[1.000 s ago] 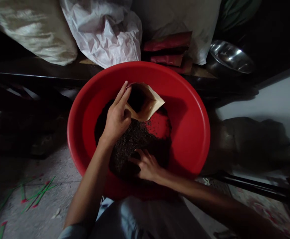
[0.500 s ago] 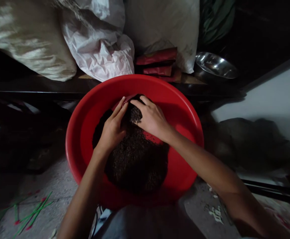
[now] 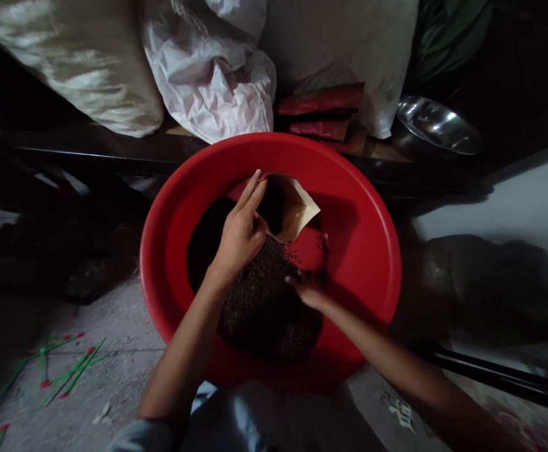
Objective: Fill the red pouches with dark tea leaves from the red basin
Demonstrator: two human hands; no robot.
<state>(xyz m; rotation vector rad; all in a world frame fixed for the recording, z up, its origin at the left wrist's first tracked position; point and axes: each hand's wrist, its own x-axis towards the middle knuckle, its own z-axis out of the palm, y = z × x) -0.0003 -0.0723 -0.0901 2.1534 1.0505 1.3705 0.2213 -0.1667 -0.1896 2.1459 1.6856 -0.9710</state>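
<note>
One red tub (image 3: 370,251) shows me bare room along its right wall, the paper bag (image 3: 299,216) inside gripped at its left edge by the left hand (image 3: 240,240), fingers of the right hand (image 3: 309,290) too shadowed to read.

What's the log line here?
left hand: holding open bag | right hand: at dark grains | grains: spread in red tub

Person, partly in view. Left sleeve (image 3: 142,435): pale grey-blue cloth, ending near the elbow. Left forearm (image 3: 193,342): slender, bare to the wrist. Right forearm (image 3: 372,345): slender, bare, lower end in shadow. Lap clothing (image 3: 280,417): dull grey, paler blue towards the left, folds soft.
</note>
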